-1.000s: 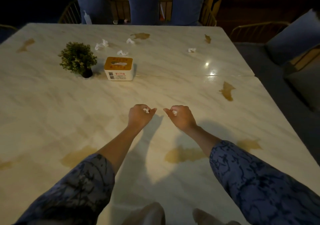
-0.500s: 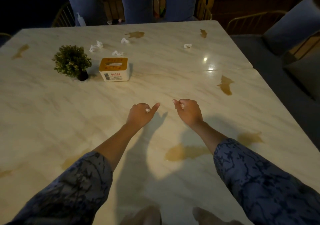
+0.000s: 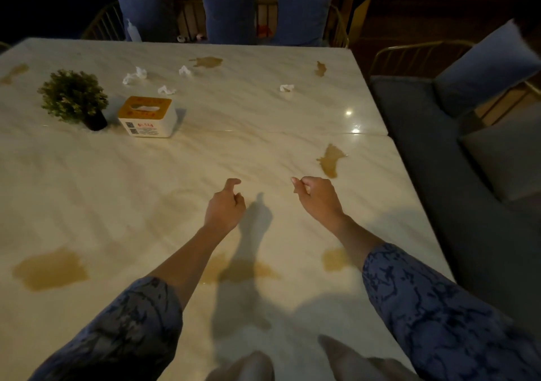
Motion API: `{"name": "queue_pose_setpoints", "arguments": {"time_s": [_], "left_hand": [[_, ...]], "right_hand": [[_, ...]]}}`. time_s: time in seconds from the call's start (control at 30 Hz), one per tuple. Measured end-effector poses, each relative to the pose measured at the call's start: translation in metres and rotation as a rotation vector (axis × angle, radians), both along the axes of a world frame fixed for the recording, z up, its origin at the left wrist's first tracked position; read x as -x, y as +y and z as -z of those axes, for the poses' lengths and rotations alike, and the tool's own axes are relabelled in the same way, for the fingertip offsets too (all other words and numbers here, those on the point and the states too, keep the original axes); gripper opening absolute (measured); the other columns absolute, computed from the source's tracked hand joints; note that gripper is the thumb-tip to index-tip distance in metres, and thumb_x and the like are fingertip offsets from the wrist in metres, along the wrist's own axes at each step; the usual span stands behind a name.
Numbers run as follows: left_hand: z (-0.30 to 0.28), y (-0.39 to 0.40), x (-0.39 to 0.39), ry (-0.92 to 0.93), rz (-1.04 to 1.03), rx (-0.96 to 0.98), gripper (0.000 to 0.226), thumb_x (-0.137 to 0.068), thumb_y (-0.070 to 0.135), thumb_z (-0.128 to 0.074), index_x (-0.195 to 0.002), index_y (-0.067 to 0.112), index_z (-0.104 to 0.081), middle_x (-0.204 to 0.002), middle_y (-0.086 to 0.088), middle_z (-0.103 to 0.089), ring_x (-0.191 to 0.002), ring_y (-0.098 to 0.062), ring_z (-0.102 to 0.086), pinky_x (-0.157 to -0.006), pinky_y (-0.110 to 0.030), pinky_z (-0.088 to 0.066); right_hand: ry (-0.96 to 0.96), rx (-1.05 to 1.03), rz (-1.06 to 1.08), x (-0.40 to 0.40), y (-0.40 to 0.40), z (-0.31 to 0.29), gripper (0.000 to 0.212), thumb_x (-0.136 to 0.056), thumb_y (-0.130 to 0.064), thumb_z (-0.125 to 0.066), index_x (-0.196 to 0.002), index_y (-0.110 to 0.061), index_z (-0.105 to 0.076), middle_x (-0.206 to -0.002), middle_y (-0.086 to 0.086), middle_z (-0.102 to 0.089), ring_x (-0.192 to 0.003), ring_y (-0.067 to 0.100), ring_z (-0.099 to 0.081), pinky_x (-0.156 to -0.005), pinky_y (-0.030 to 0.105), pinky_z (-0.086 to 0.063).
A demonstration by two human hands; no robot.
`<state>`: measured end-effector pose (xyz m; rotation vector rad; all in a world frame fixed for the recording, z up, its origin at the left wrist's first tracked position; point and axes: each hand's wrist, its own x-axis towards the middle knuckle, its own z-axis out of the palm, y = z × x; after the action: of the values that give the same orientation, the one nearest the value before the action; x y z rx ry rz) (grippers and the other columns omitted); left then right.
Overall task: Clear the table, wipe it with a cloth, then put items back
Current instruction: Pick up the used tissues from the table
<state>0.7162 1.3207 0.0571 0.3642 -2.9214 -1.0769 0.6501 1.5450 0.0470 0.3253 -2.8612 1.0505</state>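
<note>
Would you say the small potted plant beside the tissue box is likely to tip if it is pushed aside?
Probably yes: the potted plant has a bushy top much wider than its small dark pot, so it looks top-heavy. It likely weighs little, and may slide on the glossy table. Lifting by the pot seems safer.
</note>
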Motion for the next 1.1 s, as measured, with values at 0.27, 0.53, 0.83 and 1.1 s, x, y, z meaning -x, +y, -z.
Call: {"name": "queue_pose_setpoints", "arguments": {"time_s": [0.27,0.53,0.83,1.1], "left_hand": [[0.002,0.096,-0.001,0.012,-0.115,-0.045,0.033,-0.093,0.017,-0.051,-0.124,0.021,-0.059,-0.096,-0.009,-0.069,-0.091,-0.026,-0.066,-0.083,-0.031,-0.052],[0.000,0.125,-0.007,-0.030,-0.059,0.020,0.025,-0.091,0.017,-0.055,-0.112,0.013,-0.066,-0.097,-0.011,-0.071,-0.095,-0.025,-0.066,-0.081,-0.025,-0.048],[-0.004,0.136,0.003,0.007,-0.033,0.072,0.027,-0.096,0.033,-0.054,-0.094,0.009,-0.067,-0.097,-0.011,-0.072,-0.094,-0.028,-0.066,-0.072,-0.024,-0.042],[0.004,0.172,0.018,-0.042,0.051,0.097,0.024,-0.096,0.029,-0.054,-0.097,0.011,-0.070,-0.091,-0.007,-0.072,-0.093,-0.026,-0.067,-0.075,-0.026,-0.046]], "right_hand": [[-0.063,-0.046,-0.059,-0.001,0.094,-0.003,0.056,-0.098,-0.048,-0.045,-0.074,-0.001,-0.063,-0.061,0.013,-0.060,-0.057,0.026,-0.057,-0.054,0.039,-0.046],[-0.109,-0.102,-0.102,-0.013,0.105,-0.004,0.046,-0.097,-0.047,-0.047,-0.080,-0.007,-0.065,-0.070,0.007,-0.065,-0.066,0.024,-0.061,-0.055,0.034,-0.045],[-0.120,-0.136,-0.132,-0.018,0.102,-0.012,0.040,-0.097,-0.046,-0.049,-0.084,-0.011,-0.065,-0.081,0.008,-0.069,-0.073,0.026,-0.063,-0.061,0.034,-0.049],[-0.162,-0.172,-0.149,-0.002,0.140,0.000,0.040,-0.097,-0.044,-0.050,-0.083,-0.009,-0.064,-0.081,0.009,-0.068,-0.075,0.027,-0.062,-0.061,0.034,-0.048]]}}
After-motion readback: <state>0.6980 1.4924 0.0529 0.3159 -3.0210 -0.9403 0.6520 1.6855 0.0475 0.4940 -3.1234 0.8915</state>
